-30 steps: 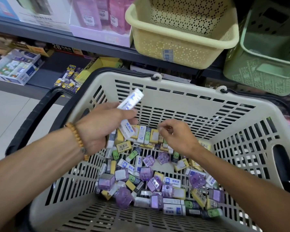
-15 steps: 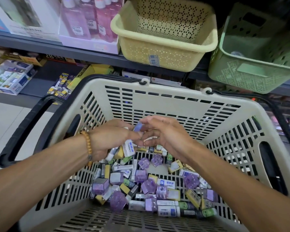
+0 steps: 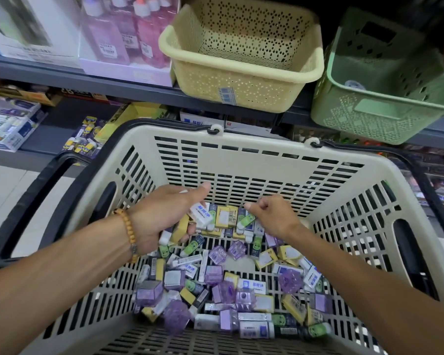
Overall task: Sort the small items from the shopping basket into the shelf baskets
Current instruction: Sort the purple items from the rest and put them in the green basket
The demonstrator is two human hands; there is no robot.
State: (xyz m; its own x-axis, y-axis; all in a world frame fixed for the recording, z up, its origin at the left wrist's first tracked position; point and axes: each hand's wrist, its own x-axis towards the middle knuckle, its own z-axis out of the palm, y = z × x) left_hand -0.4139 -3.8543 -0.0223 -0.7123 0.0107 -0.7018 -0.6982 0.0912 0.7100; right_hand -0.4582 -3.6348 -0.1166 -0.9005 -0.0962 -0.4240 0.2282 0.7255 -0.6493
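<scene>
Small boxed items (image 3: pixel 231 290), white, yellow, green and purple, are heaped loosely on the floor of the shopping basket (image 3: pixel 254 160). Several white and yellow ones are gripped together by the left hand (image 3: pixel 164 216); one could be dropped. The right hand (image 3: pixel 272 216) is curled, contents hidden. Beyond, the yellow shelf basket (image 3: pixel 241 80) and green shelf basket (image 3: pixel 385 111) could be confused.

A beige slatted shopping basket (image 3: pixel 254 160) holds a jumble of small boxed items (image 3: pixel 223 285) (white, yellow, purple); above, a cream shelf basket (image 3: pixel 241 80) and green shelf basket (image 3: pixel 374 116) sit side by side.
</scene>
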